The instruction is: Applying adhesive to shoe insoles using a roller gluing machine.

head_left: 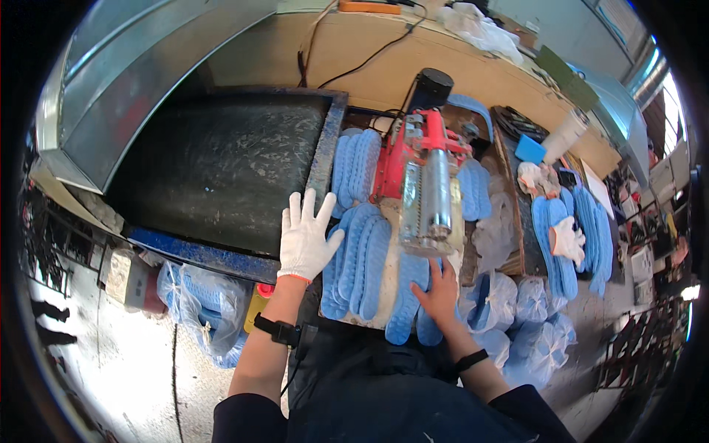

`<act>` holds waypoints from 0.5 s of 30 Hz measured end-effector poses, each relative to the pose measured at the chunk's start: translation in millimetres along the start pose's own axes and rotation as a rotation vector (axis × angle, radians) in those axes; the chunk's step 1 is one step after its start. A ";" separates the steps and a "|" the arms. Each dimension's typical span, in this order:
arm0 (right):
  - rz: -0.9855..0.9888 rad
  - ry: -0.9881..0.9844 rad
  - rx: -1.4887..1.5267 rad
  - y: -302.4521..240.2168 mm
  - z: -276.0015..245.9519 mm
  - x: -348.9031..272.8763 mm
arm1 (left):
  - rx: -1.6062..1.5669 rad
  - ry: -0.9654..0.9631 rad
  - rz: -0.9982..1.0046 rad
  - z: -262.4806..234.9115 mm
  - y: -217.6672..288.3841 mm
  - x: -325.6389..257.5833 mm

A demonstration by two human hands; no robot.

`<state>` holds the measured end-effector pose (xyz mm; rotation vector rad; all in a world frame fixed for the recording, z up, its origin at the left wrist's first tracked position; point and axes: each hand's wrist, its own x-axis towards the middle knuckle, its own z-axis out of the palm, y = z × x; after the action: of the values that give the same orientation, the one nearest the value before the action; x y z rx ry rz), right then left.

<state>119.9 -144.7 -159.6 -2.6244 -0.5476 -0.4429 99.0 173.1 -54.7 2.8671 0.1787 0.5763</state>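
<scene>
Soft blue foam shoe insoles (pixel 360 258) lie fanned in overlapping rows on the table (pixel 384 314), just left of a red machine with a ribbed steel roller (pixel 428 193) that crowds the middle. Clear bags of insoles (pixel 528 314) sit right. The white-gloved left hand (pixel 304 238) lies spread flat at their edge; the bare right hand (pixel 439 290) presses open-fingered on one insole.

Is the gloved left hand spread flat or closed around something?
Spread flat: the left hand in its white glove shows all fingers fanned apart, resting beside the blue insoles, gripping nothing.
</scene>
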 end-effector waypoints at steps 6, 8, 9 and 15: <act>-0.029 0.036 0.045 6.9 1.5 0.0 | 0.044 0.002 -0.013 5.2 5.7 -4.8; -0.020 0.045 0.056 9.0 2.9 -0.9 | 0.042 0.014 0.004 7.1 5.5 -4.5; -0.034 0.043 0.059 11.6 2.8 -1.1 | 0.030 0.034 -0.004 8.4 6.8 -3.8; 0.018 0.031 0.152 13.8 4.1 -6.9 | 0.053 0.019 0.010 12.9 8.7 -2.3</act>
<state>120.9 -156.4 -170.4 -2.4715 -0.5253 -0.4185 102.6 161.9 -65.1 2.9161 0.1851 0.6098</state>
